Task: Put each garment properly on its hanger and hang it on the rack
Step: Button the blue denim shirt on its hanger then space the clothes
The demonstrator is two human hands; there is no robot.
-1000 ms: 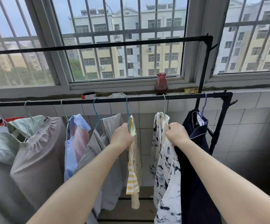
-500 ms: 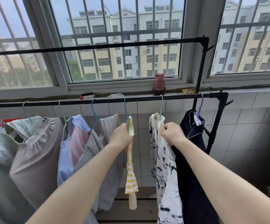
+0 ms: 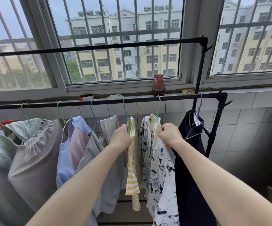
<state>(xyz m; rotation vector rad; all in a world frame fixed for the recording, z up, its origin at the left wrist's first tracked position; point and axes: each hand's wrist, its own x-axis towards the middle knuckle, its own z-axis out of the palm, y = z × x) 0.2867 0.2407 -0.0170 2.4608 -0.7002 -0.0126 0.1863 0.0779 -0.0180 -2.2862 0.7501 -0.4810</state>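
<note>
A black rack bar [image 3: 177, 98] carries several garments on wire hangers. My left hand [image 3: 121, 138] grips the shoulder of a yellow-and-white striped garment [image 3: 132, 175] hanging from a blue hanger [image 3: 124, 108]. My right hand [image 3: 170, 134] pinches the collar edge of a white shirt with a dark print [image 3: 160, 173], which hangs from a green hanger [image 3: 159, 106]. To the right hangs a navy garment [image 3: 190, 160]. Left of my hands hang a grey garment [image 3: 106, 160], a blue-and-pink one [image 3: 73, 147] and a taupe one [image 3: 34, 157].
A higher black bar [image 3: 99, 47] runs across in front of the barred window. On the sill stand a red glass vase [image 3: 158, 85] and a small yellow box [image 3: 188, 91]. The rack's right post [image 3: 215, 128] stands by the tiled wall.
The view has shifted slightly. My right hand has moved a little down along the printed shirt's collar. My left hand keeps its hold on the striped garment.
</note>
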